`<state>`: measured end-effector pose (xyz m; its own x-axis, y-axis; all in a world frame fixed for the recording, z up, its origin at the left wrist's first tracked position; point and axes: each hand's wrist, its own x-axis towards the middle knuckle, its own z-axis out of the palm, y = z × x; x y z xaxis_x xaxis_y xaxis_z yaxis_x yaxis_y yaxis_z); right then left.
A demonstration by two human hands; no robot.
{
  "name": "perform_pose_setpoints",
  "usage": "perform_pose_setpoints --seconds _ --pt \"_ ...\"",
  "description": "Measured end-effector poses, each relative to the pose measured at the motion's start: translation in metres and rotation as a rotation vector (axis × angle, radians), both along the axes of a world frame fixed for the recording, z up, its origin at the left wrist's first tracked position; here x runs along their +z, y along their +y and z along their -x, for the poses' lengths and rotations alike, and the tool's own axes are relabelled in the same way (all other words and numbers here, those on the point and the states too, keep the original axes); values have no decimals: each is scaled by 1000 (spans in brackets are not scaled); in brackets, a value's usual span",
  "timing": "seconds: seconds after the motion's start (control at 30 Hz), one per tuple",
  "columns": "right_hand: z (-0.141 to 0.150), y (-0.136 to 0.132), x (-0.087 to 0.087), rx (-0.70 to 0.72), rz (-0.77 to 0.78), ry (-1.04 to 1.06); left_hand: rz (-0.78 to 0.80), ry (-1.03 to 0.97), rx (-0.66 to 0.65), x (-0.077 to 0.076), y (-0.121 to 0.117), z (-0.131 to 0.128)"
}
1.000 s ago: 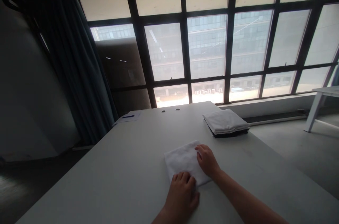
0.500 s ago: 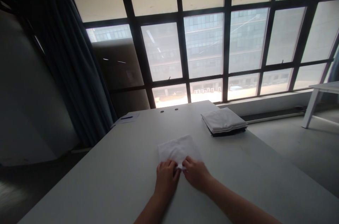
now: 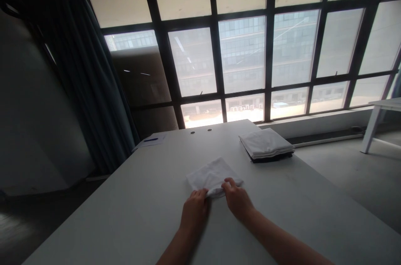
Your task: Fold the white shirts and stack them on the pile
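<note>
At the far left of the pale grey tabletop [image 3: 125, 210] lies a sheet of white paper [image 3: 149, 141] with a slim blue pen [image 3: 151, 140] on it, well away from the work. Nearer the middle, the left hand [image 3: 194, 210] sits at the near left of a soft white cloth [image 3: 211, 175], with its fingers [image 3: 199, 194] bunched together against the cloth's near edge. Just to the right, the right hand [image 3: 238, 200] has its fingers [image 3: 229, 184] curled and resting on the near right part of the cloth. Neither hand is spread wide, but whether either one is truly pinching the fabric, and how firmly, cannot be told from this view. The main risk lies in that light hold: thin, limp fabric could slide from the fingertips if they ease off or drag unevenly, letting the bunched edge drop open or pull the layers askew. Uneven pressure between the hands could also twist it. The cloth lies near the table's middle, doubled over into a rough, slightly skewed shape, with a soft rolled lip along its near side. Well to the far right sits a neat stack of folded white fabric [image 3: 266, 143] on a dark folded layer [image 3: 271, 157].
</note>
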<state>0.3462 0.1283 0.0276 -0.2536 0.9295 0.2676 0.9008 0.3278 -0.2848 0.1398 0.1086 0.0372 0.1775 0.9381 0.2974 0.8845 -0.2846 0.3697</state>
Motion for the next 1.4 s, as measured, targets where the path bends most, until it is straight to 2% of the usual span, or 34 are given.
perform_pose_setpoints --seconds 0.17,0.3,0.43,0.53,0.6,0.67,0.77,0.9,0.97,1.07,1.13,1.2,1.33,1.4 --pt "12 -12 -4 14 -13 56 -65 -153 19 -1 -1 3" --pt "11 -9 -7 -24 -5 90 -100 -242 -25 -4 -5 -3" --pt "0 -3 -2 -11 -71 176 -109 -323 -56 -7 -6 -9" --pt "-7 -1 8 -41 -133 221 -141 -423 -31 -9 -6 -7" --pt "-11 0 21 -93 -150 241 -170 -534 1 -10 -6 -3" --pt "-17 1 41 -129 -168 263 -175 -637 46 -11 -3 1" --pt "-36 -6 84 -138 -205 279 -157 -687 90 -14 2 3" --pt "-76 -27 139 -127 -218 217 -138 -675 72 -18 10 0" --pt "-97 -36 158 -78 -165 182 -114 -653 47 -19 12 -2" --pt "-125 -34 175 15 -25 126 -66 -599 -13 -23 14 -5" --pt "-141 -20 183 34 26 101 -32 -558 -54 -25 15 -6" --pt "-155 2 192 -2 -15 104 -7 -521 -80 -27 16 -6" --pt "-182 59 213 -241 -344 195 19 -466 -90 -29 17 -5" --pt "-196 86 218 -335 -491 233 30 -441 -91 -28 16 -4"
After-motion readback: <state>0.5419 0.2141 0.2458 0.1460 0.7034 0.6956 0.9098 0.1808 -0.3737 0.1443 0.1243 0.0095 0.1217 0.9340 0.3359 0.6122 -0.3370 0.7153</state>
